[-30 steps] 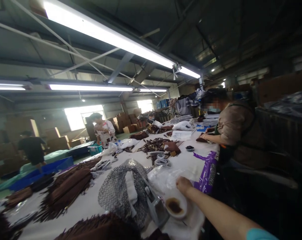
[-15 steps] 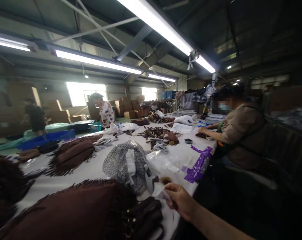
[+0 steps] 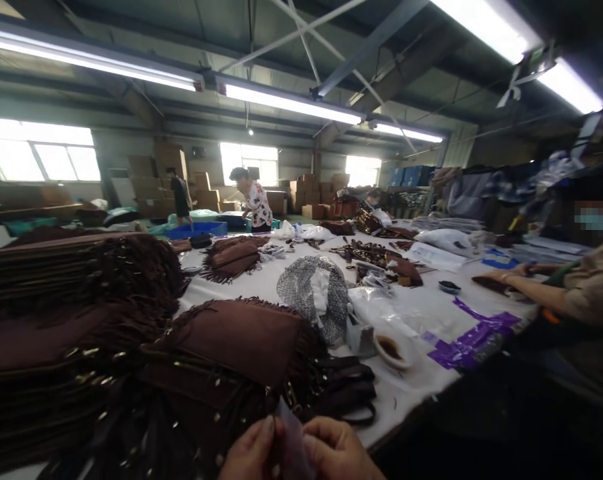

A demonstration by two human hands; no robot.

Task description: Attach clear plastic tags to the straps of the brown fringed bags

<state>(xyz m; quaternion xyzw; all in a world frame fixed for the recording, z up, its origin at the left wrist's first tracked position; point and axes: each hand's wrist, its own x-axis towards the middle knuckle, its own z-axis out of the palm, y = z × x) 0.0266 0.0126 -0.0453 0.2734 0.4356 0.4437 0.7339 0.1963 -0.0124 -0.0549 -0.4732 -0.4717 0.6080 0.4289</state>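
Observation:
At the bottom edge of the view, my left hand (image 3: pixel 251 450) and my right hand (image 3: pixel 338 450) are close together, fingers pinched. Between them is a small, thin whitish sheet (image 3: pixel 292 430); whether it is paper or plastic I cannot make out. My right hand grips one side of it, and the left fingertips pinch it from the other. Just beyond lies a brown fringed bag (image 3: pixel 246 340), with gold-coloured metal fittings and dark straps (image 3: pixel 344 383) on its right. A tall stack of similar brown bags (image 3: pixel 76 273) stands to the left.
A grey woven bundle (image 3: pixel 308 290), a white bowl of brown liquid (image 3: pixel 392 350) and purple tape (image 3: pixel 474 340) lie on the white table (image 3: pixel 421 390). At the right, a co-worker (image 3: pixel 594 280) handles a brown piece. Another person (image 3: pixel 256 203) stands beyond the table.
My view has swung left. My right hand has brought the whitish sheet from beside the bowl to the bottom middle, where my left hand has come into view and meets it.

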